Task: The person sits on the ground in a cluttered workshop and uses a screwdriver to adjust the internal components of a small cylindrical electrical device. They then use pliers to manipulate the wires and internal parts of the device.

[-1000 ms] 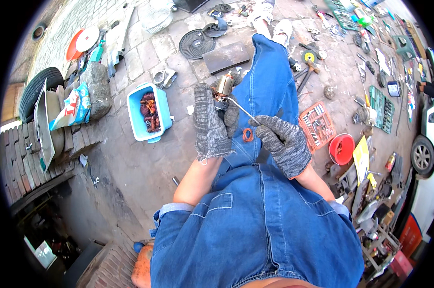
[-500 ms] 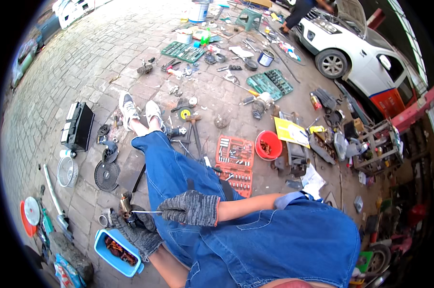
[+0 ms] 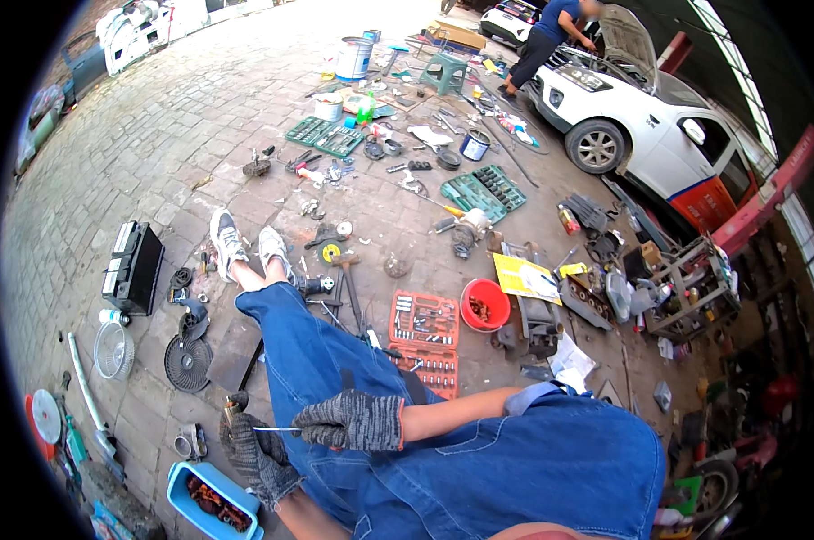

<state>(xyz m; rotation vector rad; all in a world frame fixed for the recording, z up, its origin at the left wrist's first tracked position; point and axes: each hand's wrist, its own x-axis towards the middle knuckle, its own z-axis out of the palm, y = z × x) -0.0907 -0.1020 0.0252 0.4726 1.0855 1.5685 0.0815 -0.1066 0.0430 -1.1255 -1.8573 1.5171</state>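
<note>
Showing more of the yard than a second ago, with the view swung up and rightward to take in the white car [image 3: 664, 148] and the person [image 3: 551, 40] at the open hood [image 3: 630, 36], leaving both gloved hands low toward the left. Retaining the same metal cylinder [image 3: 232, 412] and thin rod [image 3: 276, 429] as before, so judged to be mid-step, with neither piece laid down. Finding the cylinder now more covered by the left hand [image 3: 257, 457], only a brassy strip showing, held beside the blue trouser leg [image 3: 285, 337] and near the blue tub [image 3: 178, 481] in view. Curling the left fingers around the cylinder; pinching the right fingers closed on the rod. Pointing the rod leftward from the right hand [image 3: 351, 420], nearly level; cannot tell whether touching metal or ending short. Bringing the right forearm [image 3: 452, 412] in from the right, nearly level, and the left forearm [image 3: 312, 517] up from the lower edge, angled leftward.
</note>
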